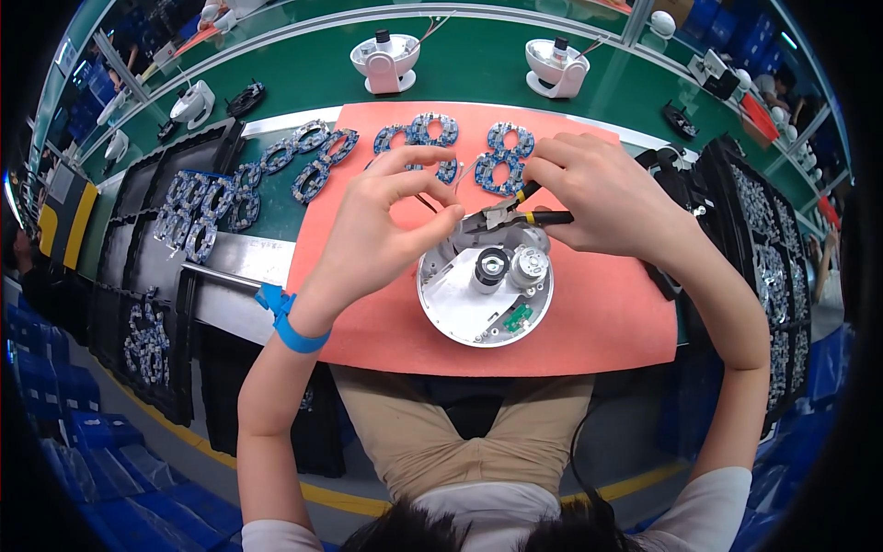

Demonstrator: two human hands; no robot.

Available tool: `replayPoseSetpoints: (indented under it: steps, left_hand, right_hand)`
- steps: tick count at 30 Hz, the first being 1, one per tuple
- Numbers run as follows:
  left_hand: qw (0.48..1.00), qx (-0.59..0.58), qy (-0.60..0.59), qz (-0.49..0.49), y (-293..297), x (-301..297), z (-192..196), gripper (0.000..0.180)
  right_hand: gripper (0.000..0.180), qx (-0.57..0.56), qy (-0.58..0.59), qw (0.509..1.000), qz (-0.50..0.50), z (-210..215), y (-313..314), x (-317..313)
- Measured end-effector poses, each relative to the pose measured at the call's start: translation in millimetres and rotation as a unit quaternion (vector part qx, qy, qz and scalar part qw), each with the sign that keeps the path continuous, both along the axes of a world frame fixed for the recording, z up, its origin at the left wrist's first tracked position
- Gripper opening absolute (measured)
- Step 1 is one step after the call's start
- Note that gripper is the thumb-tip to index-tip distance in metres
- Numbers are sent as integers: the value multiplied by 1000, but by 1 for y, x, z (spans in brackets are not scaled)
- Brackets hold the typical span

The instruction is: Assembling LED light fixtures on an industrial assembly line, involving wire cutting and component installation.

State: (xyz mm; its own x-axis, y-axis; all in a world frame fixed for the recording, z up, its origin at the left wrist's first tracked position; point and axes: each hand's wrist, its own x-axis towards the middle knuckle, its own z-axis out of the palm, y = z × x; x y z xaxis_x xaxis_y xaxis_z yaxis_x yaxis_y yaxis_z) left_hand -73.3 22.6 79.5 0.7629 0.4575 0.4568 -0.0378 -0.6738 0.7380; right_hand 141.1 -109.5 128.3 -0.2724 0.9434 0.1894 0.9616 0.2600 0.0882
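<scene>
Orange mat: passable right of the white housing and at its left front.
Pliers: block the gap between left hand and right hand.
Blue circuit boards: crowd the mat's far side.
Black tray: bars the right.

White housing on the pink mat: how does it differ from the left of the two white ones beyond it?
The mat housing shows its inside from above; the rear housing shows more of its side, on a white stand. The mat housing has pliers in the right hand at its far rim; the rear housing stands untouched. Both are white and rounded, each with a black cylinder.
</scene>
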Motion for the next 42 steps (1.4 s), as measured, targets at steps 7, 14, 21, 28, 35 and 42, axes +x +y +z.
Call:
replayPoseSetpoints:
  steps: [7, 14, 21, 28, 35, 42]
  left_hand:
    - [1000, -14, 1, -4, -5, 1, -2, 10]
    - [999, -32, -44, -3, -5, 6, -10, 11]
    - [968, -194, -162, -3, -7, 3, -26, 9]
    - [929, -203, -289, 112, -16, -46, -32, 7]
    - [938, -251, -178, 156, -31, -55, -79, 6]
    - [942, -275, -104, 164, -30, -54, -86, 5]
  right_hand:
    - [40, 11, 3, 1000, 20, -4, 6, -3]
    - [32, 55, -33, 997, 49, -14, 9, 1]
    - [32, -3, 14, 1000, -15, -12, 5, 0]
    - [44, -137, 326, 927, -129, -9, -18, 3]
    - [55, -222, 531, 796, -186, -31, -32, -17]
    - [48, -238, 634, 698, -232, -43, -28, -6]
